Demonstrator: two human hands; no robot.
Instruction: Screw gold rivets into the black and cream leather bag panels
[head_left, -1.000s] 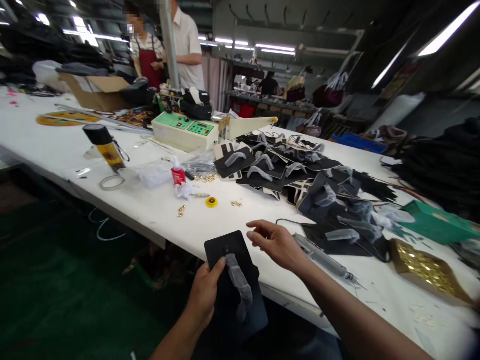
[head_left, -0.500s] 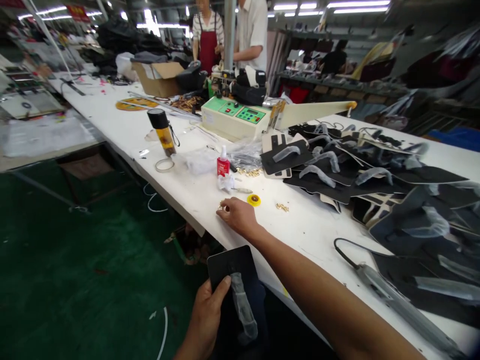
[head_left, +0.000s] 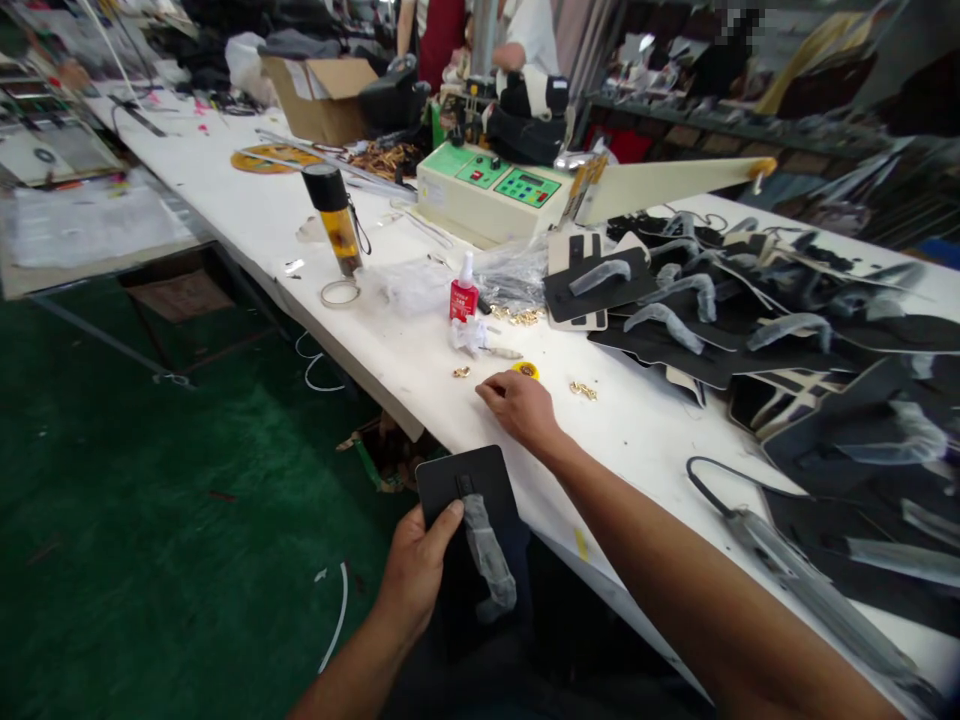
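My left hand (head_left: 414, 568) grips a black panel (head_left: 487, 468) by its left edge, thumb on top, below the table's front edge. A strap handle (head_left: 489, 555) wrapped in clear plastic runs along the panel. Over the white table (head_left: 405, 372), my right hand (head_left: 525, 408) is closed in a pinch, and whatever its fingertips hold is too small to make out. Just left of those fingertips lie a few small gold fittings (head_left: 461, 372). A yellow round container (head_left: 527, 369) sits right behind the knuckles, and more gold fittings (head_left: 583, 390) lie to the right.
Behind my right hand stands a red bottle (head_left: 463, 299) with a white nozzle. A dark-capped flask (head_left: 336, 225) is farther left. Black panels (head_left: 667, 325) with wrapped handles are piled at right, near a grey corded tool (head_left: 795, 570). A green-topped machine (head_left: 480, 200) and people are beyond.
My right hand has drawn back and to the right from the small gold fittings, which now show on the table. My left hand still holds the panel. The view has tilted down slightly.
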